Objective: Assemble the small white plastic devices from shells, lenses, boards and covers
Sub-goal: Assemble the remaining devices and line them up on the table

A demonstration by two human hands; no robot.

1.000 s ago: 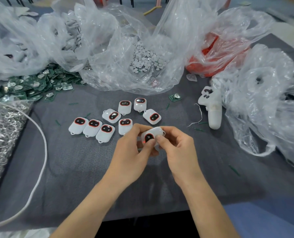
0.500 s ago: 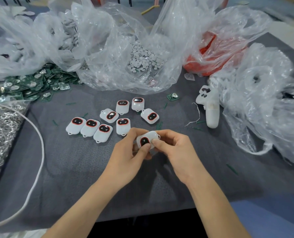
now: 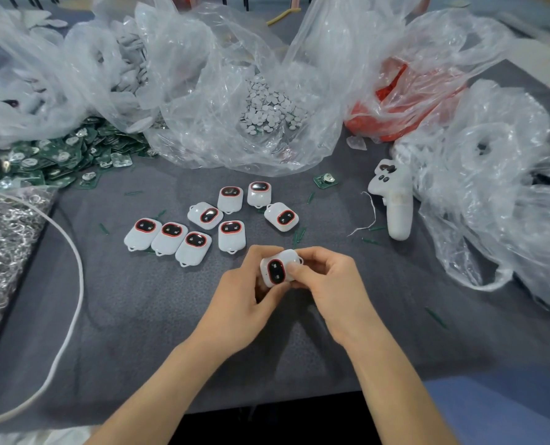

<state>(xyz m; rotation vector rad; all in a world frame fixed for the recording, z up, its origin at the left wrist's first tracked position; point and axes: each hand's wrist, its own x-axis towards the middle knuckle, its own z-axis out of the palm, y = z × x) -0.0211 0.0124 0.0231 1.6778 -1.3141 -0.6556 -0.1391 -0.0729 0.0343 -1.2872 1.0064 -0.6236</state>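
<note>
A small white device (image 3: pixel 278 268) with a red-ringed dark lens is held between both hands above the grey table (image 3: pixel 138 316). My left hand (image 3: pixel 244 300) grips its left side, thumb along the lower edge. My right hand (image 3: pixel 328 284) pinches its right side, thumb on the face. Several finished white devices (image 3: pixel 203 229) lie in a loose group just beyond my hands. A pile of green boards (image 3: pixel 58 155) sits at the far left, and one loose board (image 3: pixel 325 180) lies at mid-right. Small white round parts (image 3: pixel 270 110) fill a clear bag at the back.
Crumpled clear plastic bags (image 3: pixel 491 187) crowd the back and right; one holds red parts (image 3: pixel 405 107). A white handheld controller (image 3: pixel 397 200) lies right of the devices. A bag of metal rings (image 3: pixel 1 252) and a white cable (image 3: pixel 74 284) lie at the left.
The device between my hands has turned, so its lens now faces more upright toward me. Both hands have stayed in about the same place.
</note>
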